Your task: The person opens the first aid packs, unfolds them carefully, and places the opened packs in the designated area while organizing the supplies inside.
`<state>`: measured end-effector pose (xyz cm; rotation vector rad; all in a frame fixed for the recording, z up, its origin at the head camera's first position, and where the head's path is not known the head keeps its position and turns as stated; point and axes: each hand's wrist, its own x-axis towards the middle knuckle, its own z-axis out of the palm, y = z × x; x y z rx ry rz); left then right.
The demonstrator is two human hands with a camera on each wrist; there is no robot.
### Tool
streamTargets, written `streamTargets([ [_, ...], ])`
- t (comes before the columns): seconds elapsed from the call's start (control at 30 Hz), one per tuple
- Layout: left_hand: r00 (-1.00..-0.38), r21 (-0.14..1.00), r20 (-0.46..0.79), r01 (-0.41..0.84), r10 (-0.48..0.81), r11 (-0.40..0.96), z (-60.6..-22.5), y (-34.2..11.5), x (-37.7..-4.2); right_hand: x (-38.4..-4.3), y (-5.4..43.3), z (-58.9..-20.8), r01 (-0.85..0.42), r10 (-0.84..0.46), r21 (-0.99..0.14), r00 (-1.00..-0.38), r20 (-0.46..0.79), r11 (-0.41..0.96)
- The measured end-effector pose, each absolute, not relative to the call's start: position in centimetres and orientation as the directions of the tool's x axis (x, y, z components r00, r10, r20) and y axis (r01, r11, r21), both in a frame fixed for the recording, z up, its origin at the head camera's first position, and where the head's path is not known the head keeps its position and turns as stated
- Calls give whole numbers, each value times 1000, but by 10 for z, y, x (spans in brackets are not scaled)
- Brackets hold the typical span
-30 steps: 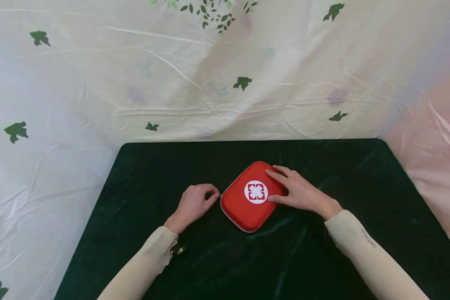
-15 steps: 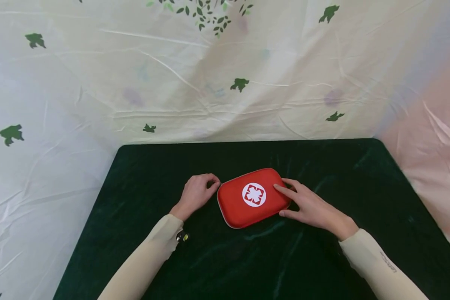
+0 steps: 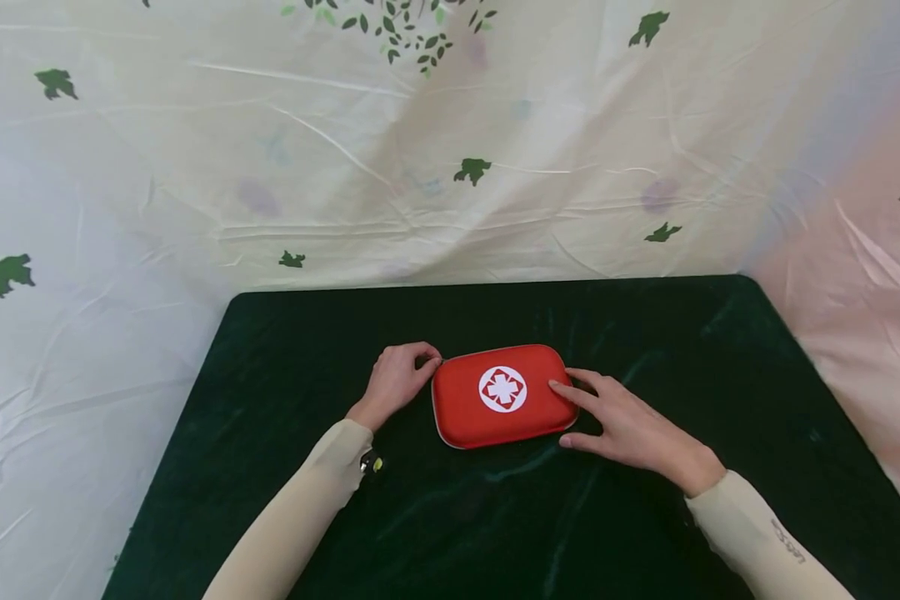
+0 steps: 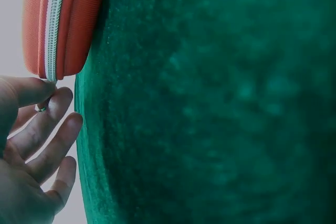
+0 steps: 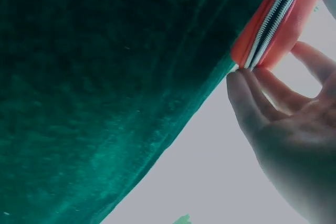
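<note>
A red zippered first-aid case [image 3: 465, 417] with a white round emblem lies flat on the dark green cloth. My left hand [image 3: 397, 379] is at its left back corner, thumb and forefinger pinching the zipper pull [image 4: 41, 108], of which only a bit of metal shows. The other left fingers hang apart. My right hand [image 3: 622, 417] rests its fingertips on the case's right end, fingers fairly straight, the thumb off the near side. In the right wrist view, the silver zipper teeth [image 5: 270, 27] stand in two rows with a dark gap between them.
The green cloth [image 3: 450, 525] covers a table with rounded far corners. Behind it hangs a pale curtain [image 3: 345, 167] with green bird and leaf prints, turning pinkish at the right. A small black device [image 3: 371, 462] sits at the left cuff.
The case has turned so its long side lies nearly left to right. My right hand has shifted right and nearer, its thumb coming off the case; my left hand has moved slightly farther back, still pinching.
</note>
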<state>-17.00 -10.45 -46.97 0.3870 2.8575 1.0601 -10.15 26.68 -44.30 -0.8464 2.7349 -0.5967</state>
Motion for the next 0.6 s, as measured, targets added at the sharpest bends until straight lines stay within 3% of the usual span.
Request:
streamTargets([
  [0.23,-965,652,16,210,263,728,-471,-107,-167,-111,251,-438,-550,-596,-399,-803,11,733],
  [0.6,-946,563,22,278,322,778,-468,-108,-166,-133,214,-441,-560,-647,-436,-759,-70,704],
])
